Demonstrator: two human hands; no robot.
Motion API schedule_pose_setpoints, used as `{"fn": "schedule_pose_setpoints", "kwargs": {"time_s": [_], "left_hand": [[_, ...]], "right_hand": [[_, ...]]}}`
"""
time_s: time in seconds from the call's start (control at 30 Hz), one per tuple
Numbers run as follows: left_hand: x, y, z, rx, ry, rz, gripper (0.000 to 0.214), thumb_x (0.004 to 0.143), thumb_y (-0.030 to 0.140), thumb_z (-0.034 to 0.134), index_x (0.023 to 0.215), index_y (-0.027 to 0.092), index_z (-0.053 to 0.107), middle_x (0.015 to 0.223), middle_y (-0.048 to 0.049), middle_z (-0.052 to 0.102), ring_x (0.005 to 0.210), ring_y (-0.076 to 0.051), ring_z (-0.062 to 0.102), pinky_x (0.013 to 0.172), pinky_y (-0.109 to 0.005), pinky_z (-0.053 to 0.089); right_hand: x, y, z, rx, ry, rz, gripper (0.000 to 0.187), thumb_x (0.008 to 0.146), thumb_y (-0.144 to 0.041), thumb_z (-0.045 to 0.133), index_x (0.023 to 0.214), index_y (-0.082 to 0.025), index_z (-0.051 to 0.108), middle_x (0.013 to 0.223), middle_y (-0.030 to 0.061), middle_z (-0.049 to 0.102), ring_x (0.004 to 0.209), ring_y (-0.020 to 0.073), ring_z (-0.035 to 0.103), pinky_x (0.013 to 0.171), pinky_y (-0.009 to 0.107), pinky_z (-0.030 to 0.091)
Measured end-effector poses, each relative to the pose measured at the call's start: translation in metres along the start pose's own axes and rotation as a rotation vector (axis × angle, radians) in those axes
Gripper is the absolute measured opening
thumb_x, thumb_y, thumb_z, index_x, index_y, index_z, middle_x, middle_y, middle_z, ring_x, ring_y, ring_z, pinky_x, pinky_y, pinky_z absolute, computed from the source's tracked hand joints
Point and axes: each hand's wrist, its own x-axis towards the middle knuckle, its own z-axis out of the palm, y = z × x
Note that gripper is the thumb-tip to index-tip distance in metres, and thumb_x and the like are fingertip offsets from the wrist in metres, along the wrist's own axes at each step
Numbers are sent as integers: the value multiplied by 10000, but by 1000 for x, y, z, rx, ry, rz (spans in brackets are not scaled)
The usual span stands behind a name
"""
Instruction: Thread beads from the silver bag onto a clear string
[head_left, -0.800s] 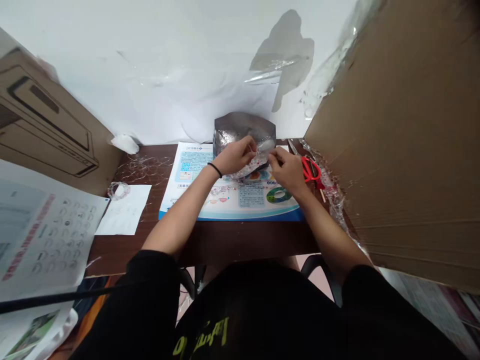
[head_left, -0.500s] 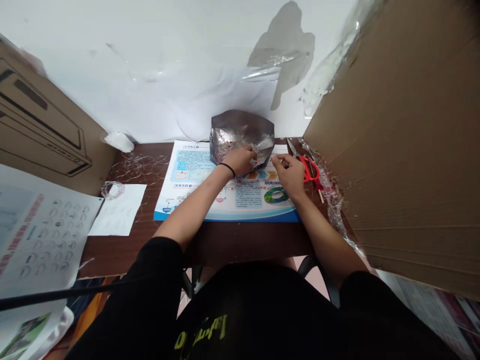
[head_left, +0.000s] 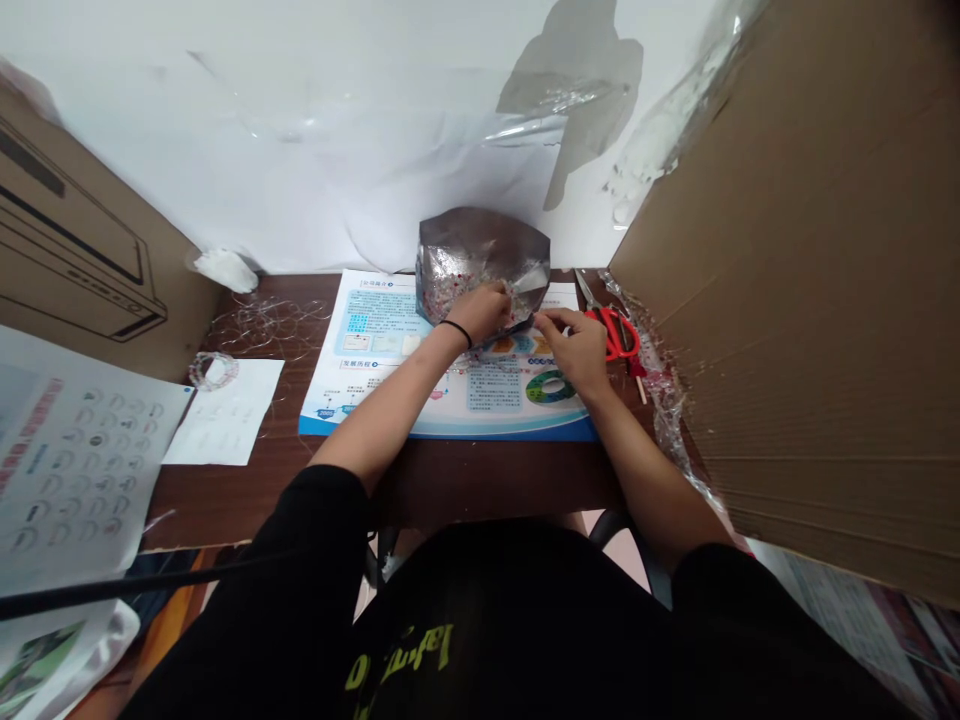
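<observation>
A dark open bag (head_left: 480, 235) holding many small clear, pink and red beads (head_left: 446, 290) stands on a printed sheet (head_left: 360, 400) against the white wall. My left hand (head_left: 484, 312), with a black band at its wrist, reaches over the bag's front edge into the beads. Its fingers are curled together, and what they pinch is hidden. Just right of the bag, my right hand (head_left: 574, 345) is closed in a pinch, thumb against forefinger. Anything between those fingertips is too small to name. Some beads lie on the sheet below my left wrist.
Red-handled scissors (head_left: 621, 335) lie right of my right hand, beside crumpled clear plastic (head_left: 667, 420). At left are tangled clear thread (head_left: 262, 325), a beaded ring (head_left: 214, 372) and a white paper (head_left: 225, 425). Cardboard walls (head_left: 810, 300) flank the brown table (head_left: 480, 480).
My right hand has moved slightly left, closer to the bag, and its fingers are drawn closer together. My left hand stays in the beads with small finger movement. The view has shifted slightly.
</observation>
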Motion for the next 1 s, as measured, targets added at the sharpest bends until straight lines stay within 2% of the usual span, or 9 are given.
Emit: {"fn": "schedule_pose_setpoints", "kwargs": {"time_s": [0.13,0.2,0.27,0.33,0.4,0.5,0.6,0.83,1.0], "left_hand": [[1,0,2,-105,114,-6,177,815,195,496,785,124,656,940,-113,607,924,-218,545,783,-323,404],[-4,2,1,-311,246,-48,158,817,231,529,774,136,647,841,-78,623,830,-179,557,759,-306,410],[-16,7,0,-667,348,-147,165,824,263,539,775,138,636,721,-41,617,675,-126,541,679,-278,417],[-33,13,0,-1095,331,-268,170,831,278,541,811,134,629,678,-20,613,567,-82,503,592,-242,410],[-53,19,3,-1482,258,-342,154,812,273,580,848,132,630,720,-19,630,578,-56,516,578,-207,417],[-78,21,14,-1817,203,-363,204,695,246,714,849,139,632,775,-14,647,637,-42,560,610,-171,447],[-89,19,26,-1919,154,-365,261,627,220,765,836,152,624,800,-7,656,662,-51,589,630,-175,479],[-91,19,32,-1852,52,-354,198,684,240,718,851,171,636,806,-2,639,768,-88,600,667,-216,502],[-90,19,32,-1778,30,-379,202,713,255,692,895,179,653,870,-23,654,793,-97,601,715,-246,501]], "right_hand": [[-3,-2,3,130,-93,64,206,769,-333,601,886,-198,703,710,13,702,661,148,643,654,298,502],[-4,-3,3,122,-93,51,190,761,-329,609,870,-204,703,744,11,709,675,150,648,669,305,506],[-5,-6,2,90,-86,25,183,764,-345,607,842,-209,700,753,5,708,670,145,639,668,302,501],[-7,-9,1,56,-76,4,191,775,-365,596,820,-206,691,724,-1,695,643,133,618,645,285,487],[-9,-14,1,21,-64,-23,199,791,-375,580,799,-202,676,689,-10,673,606,115,586,612,261,462],[-14,-21,3,-38,-40,-87,189,814,-365,555,789,-202,646,694,-15,647,607,104,547,615,250,437],[-21,-25,8,-78,-18,-179,158,840,-328,519,799,-201,603,757,-2,626,697,119,550,686,271,439],[-34,-29,19,-153,-32,-354,116,880,-268,425,811,-220,505,844,35,587,874,182,516,815,369,409],[-34,-29,18,-225,-59,-390,119,875,-252,404,777,-221,464,785,37,528,804,181,474,746,365,389]]}}
